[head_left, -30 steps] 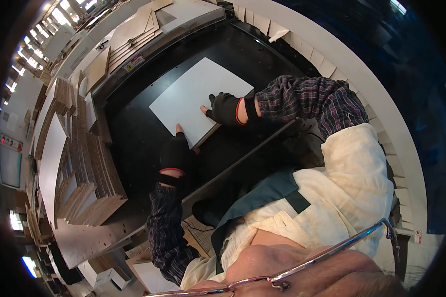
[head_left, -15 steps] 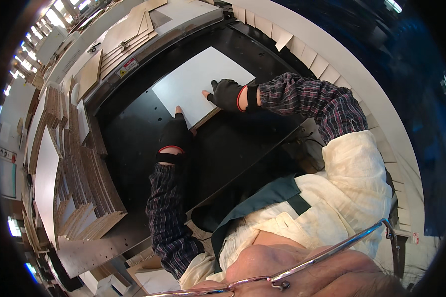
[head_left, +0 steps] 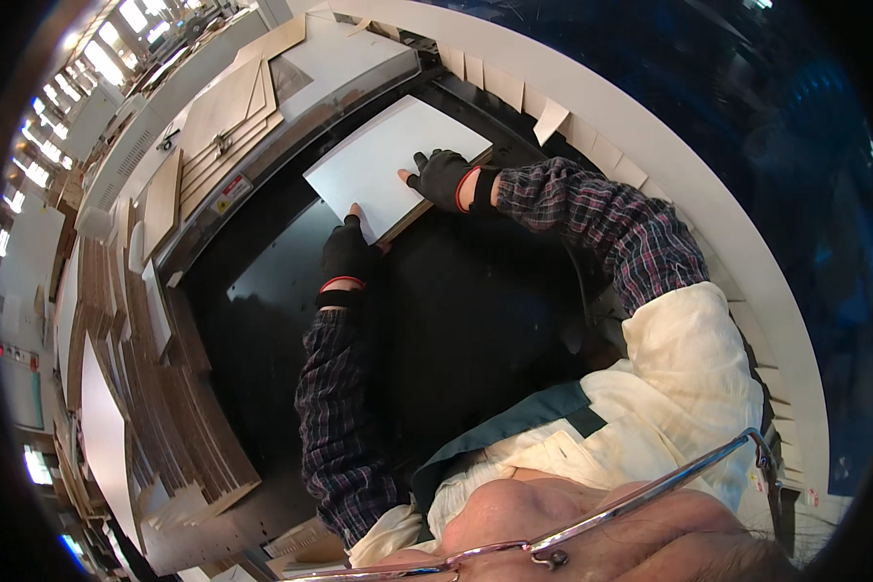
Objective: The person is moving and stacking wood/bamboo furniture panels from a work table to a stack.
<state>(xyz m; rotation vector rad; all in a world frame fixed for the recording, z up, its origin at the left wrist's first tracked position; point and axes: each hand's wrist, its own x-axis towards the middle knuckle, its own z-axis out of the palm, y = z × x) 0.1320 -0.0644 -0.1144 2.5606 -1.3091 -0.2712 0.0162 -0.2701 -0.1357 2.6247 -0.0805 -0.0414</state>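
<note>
A white-faced rectangular board with a brown edge lies flat on a black machine table. My left hand, in a black fingerless glove, grips the board's near left corner. One bare finger rests on the white face and another fingertip shows at the near edge. My right hand, gloved the same way, lies over the board's right part. Its thumb and a finger are spread on the face, while its other fingers are partly hidden.
Brown-edged boards stand in a stack at the left. Thin panels lie on a ledge beyond the table, near a small warning label. A pale curved rim with overlapping flaps runs along the right side.
The view has shifted. Against the table and far ledge, the board has slid away from me, with both hands still on it and my arms reaching farther out.
</note>
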